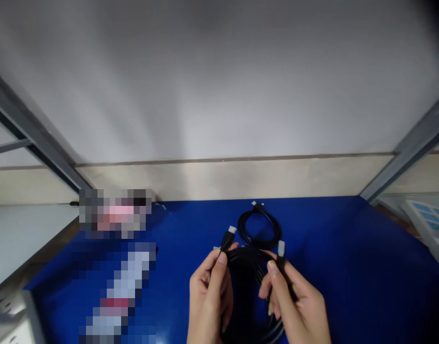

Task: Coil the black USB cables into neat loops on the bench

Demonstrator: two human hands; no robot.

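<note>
My left hand (212, 289) pinches a black cable (250, 255) just below one plug (229, 237), which has a pale metal tip and points up. Opposite it, my right hand (294, 296) grips the same coil close to another plug (281, 249) with a grey-white end. The cable loops between both hands, and its lower part runs down between my wrists. Behind it, a second coiled black cable (259, 241) lies on the blue tabletop (190, 224), its light-tipped plugs toward the wall. Fingers hide part of the held coil.
Blurred-out items lie on the left of the table: a pinkish bundle (119, 215) at the back and a long pale object (128, 282) nearer. Grey metal posts (401, 153) flank the table. A blue-and-white box (429, 217) stands beyond the right edge.
</note>
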